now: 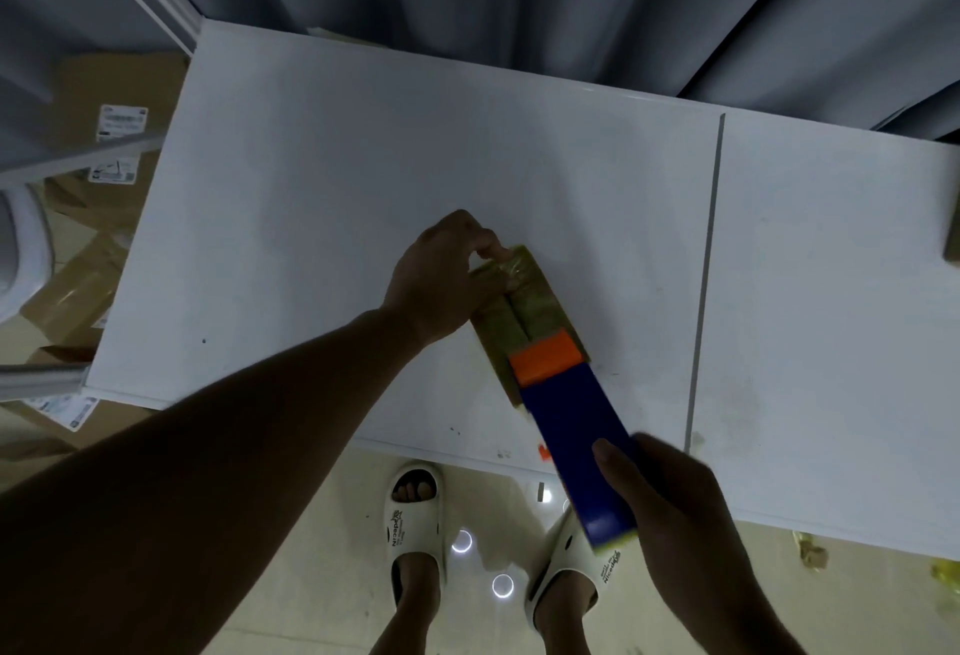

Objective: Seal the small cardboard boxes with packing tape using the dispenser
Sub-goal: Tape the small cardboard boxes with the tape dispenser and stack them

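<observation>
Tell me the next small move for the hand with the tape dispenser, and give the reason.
Probably draw the tape dispenser on toward the near end of the small cardboard box. Its orange head sits on the box top near that end, over the centre seam, shiny tape seems to cover the far end, the left hand pins that far end, and the right hand grips the blue body.

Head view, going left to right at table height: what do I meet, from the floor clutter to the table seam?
Cardboard boxes on the floor → left hand → small cardboard box → orange-and-blue tape dispenser → right hand → seam in the white table.
</observation>
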`<state>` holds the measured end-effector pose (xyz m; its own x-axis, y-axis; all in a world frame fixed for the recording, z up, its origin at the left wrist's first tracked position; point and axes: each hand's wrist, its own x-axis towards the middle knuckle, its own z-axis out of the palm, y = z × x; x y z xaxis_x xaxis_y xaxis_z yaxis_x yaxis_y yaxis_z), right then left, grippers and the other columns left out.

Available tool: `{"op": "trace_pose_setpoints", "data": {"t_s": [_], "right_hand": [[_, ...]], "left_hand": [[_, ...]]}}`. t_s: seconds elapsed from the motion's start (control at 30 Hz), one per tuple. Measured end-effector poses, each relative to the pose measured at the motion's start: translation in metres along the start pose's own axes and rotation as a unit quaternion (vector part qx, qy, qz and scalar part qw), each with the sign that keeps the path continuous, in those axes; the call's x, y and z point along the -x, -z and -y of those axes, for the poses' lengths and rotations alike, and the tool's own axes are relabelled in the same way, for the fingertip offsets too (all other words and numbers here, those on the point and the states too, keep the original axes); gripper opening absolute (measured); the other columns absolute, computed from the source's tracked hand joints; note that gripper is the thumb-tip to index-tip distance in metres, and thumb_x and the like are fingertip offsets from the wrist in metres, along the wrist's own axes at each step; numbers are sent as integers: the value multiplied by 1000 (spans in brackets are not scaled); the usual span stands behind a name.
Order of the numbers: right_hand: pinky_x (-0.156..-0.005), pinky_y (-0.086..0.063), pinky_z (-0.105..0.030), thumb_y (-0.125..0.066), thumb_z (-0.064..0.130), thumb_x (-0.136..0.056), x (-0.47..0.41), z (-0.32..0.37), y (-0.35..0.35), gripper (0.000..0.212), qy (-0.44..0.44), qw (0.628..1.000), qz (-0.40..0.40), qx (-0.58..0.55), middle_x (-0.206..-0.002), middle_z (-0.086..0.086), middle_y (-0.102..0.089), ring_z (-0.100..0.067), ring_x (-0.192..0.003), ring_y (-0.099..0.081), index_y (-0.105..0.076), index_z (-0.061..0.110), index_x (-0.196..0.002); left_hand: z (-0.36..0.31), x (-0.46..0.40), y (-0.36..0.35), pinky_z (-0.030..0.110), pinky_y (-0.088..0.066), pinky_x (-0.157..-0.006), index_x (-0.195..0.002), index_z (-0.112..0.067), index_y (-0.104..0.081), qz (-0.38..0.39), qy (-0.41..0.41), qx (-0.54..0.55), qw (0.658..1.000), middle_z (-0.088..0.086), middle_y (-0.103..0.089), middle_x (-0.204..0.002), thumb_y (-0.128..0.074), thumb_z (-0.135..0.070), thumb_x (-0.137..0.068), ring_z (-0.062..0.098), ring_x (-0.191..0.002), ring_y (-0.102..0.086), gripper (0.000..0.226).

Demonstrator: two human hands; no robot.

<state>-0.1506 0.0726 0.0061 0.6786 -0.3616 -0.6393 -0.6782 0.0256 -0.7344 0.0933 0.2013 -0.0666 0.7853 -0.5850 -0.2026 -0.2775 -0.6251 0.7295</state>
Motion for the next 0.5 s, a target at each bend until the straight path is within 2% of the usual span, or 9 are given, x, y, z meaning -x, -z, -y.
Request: {"op": "trace_pose_setpoints", "data": {"t_s": [0.07, 0.17, 0.33, 0.43, 0.5], "right_hand": [[-54, -51, -23, -59, 54, -88, 13, -10, 6, 40, -16, 1000, -2, 8, -70, -3, -71, -19, -60, -67, -62, 15, -77], [-52, -47, -18, -58, 41, -87, 18, -15, 6, 29, -28, 1000, -5, -11, -66, -2, -69, -13, -54, -64, -61, 13, -76], [-54, -48, -28, -55, 45, -81, 13, -8, 1, 34, -24, 999, -12, -46, -69, -6, -69, -18, -57, -63, -61, 12, -79], [-56, -50, -36, -56, 45, -80, 14, -4, 1, 38, -23, 998, -13, -60, -69, -10, -68, -25, -58, -61, -61, 8, -80], [-58, -50, -39, -56, 46, -80, 13, -1, -1, 41, -19, 998, -8, -54, -69, -12, -67, -33, -61, -61, -61, 5, -80]], "left_hand": [[-2, -1, 1, 28, -47, -69, -97, -24, -69, 9, -4, -5, 1000, -7, -58, -100, -82, -35, -80, 11, -80, -54, 24], [-4, 11, -8, 28, -49, -68, -96, -23, -66, -4, -5, 14, 1000, -7, -58, -100, -82, -30, -81, 12, -78, -57, 22], [-8, 14, -6, 29, -49, -75, -103, -22, -67, -5, -24, 0, 1000, -6, -59, -106, -76, -33, -87, 15, -89, -57, 22], [-11, 18, -4, 27, -44, -83, -121, -19, -67, 10, -47, -39, 998, -6, -56, -112, -65, -38, -95, 11, -102, -49, 32], [-11, 25, -3, 27, -42, -87, -138, -20, -58, 19, -84, -81, 993, -1, -56, -124, -61, -39, -97, 14, -111, -44, 46]]}}
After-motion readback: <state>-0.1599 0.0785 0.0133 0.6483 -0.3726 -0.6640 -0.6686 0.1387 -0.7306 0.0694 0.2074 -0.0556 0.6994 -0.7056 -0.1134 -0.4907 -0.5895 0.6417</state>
